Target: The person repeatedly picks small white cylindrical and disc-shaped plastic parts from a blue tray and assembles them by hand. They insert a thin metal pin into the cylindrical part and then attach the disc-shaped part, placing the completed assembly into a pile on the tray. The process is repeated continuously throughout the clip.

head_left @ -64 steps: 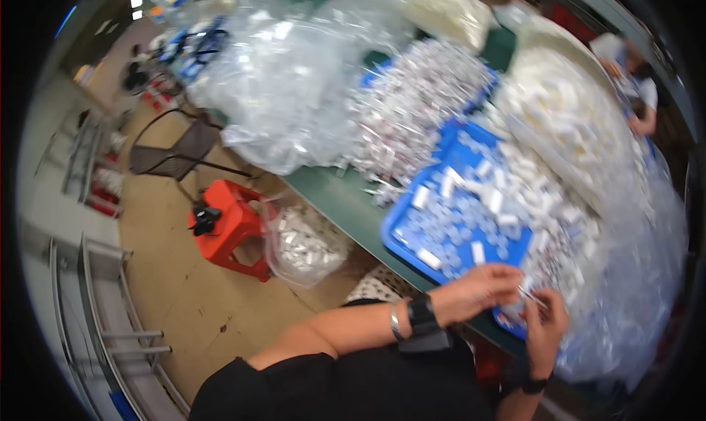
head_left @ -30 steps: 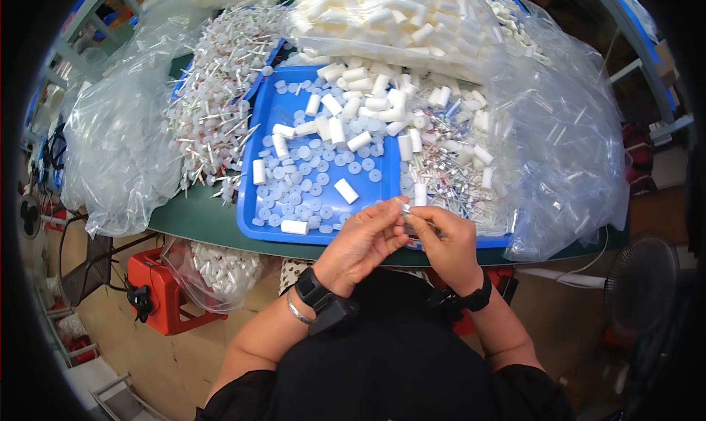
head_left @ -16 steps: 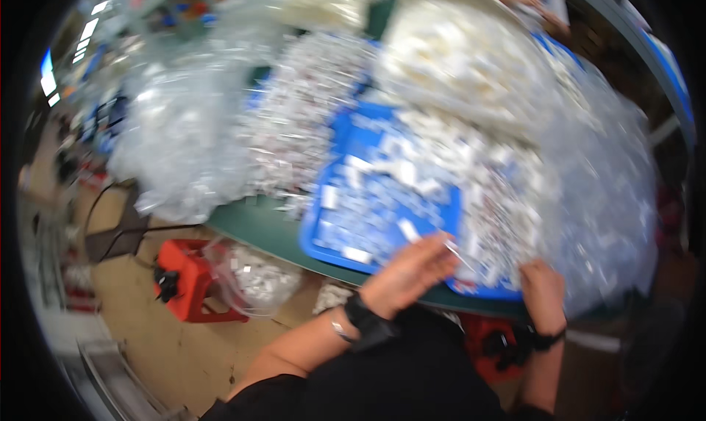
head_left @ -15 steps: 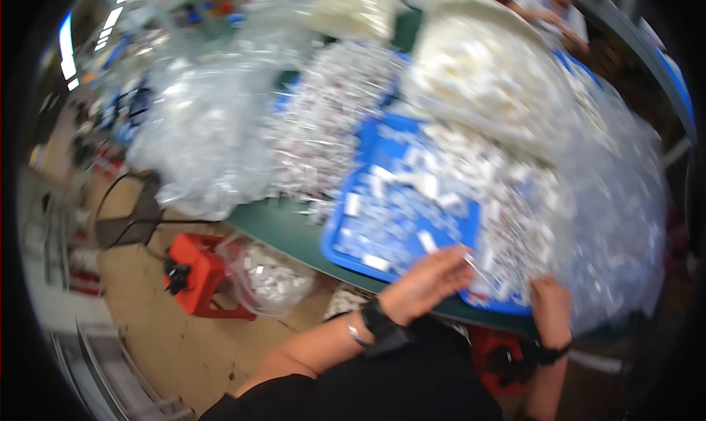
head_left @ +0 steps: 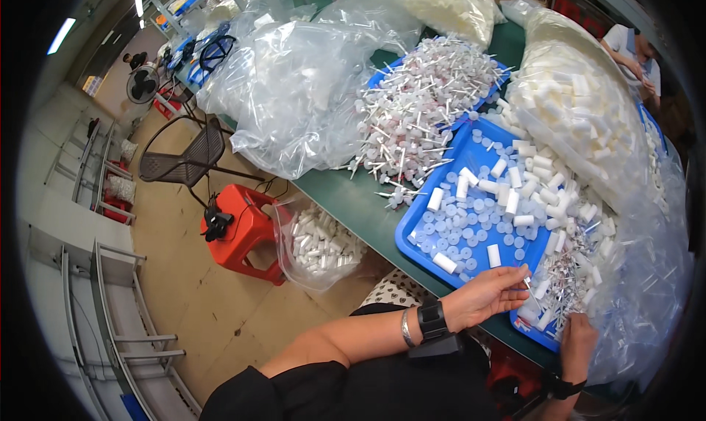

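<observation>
My left hand (head_left: 487,299) is over the near edge of a blue tray (head_left: 413,250), its thumb and forefinger pinched on a thin, light-coloured stick-like part (head_left: 529,283). To its right, my right hand (head_left: 579,339) reaches into a heap of thin metallic pins (head_left: 565,277) with its fingers closed; what they hold, if anything, I cannot make out. The tray also carries several white cylinders (head_left: 493,255) and translucent round caps (head_left: 467,233). Some cylinders lie tipped over, others lean among the caps.
Behind the tray a second blue tray is heaped with white stick-like assemblies (head_left: 434,101). A large bag of white cylinders (head_left: 581,97) slumps at the right, clear plastic bags (head_left: 294,90) at the left. Below stand a red stool (head_left: 243,233) and a bag (head_left: 320,244). Another person (head_left: 634,57) sits far right.
The view has swung, so the table sits farther right in the picture, and the blur is gone. My left hand keeps its pinch on the thin part; my right hand stays by the pins.
</observation>
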Demonstrator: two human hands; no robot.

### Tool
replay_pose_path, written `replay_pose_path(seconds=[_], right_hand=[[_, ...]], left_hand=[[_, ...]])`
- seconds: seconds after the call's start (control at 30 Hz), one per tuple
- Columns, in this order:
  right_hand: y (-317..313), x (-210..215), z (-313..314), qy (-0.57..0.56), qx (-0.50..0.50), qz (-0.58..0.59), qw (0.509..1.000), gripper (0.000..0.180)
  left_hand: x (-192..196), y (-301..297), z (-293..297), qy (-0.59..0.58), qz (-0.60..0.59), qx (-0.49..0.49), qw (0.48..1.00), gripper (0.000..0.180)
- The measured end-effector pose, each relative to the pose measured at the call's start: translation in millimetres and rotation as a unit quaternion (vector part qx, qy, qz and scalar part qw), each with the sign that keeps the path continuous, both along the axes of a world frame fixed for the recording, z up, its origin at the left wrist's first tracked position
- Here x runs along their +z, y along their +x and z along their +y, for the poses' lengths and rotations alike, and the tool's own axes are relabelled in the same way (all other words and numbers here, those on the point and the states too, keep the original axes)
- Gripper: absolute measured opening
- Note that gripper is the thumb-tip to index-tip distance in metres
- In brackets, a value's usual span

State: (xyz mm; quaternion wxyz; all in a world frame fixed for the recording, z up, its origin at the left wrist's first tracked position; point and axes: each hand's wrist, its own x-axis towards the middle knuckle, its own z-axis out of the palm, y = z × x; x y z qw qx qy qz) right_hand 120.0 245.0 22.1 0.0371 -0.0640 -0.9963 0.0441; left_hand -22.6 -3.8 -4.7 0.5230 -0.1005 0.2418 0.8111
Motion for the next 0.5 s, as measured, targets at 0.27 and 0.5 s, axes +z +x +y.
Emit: replay_pose_path(seconds=[0.27, 0.5], right_hand=[[2, 19, -11, -0.170, -0.012, 0.081, 0.982, 0.015], [-12, 35, -48, -0.330, -0.017, -0.009, 0.944, 0.027]], left_hand=[[-1, 0, 6, 0.023, 0.044, -0.003, 0.999, 0.034], [14, 7, 13, 0.044, 0.078, -0.023, 0.996, 0.036]])
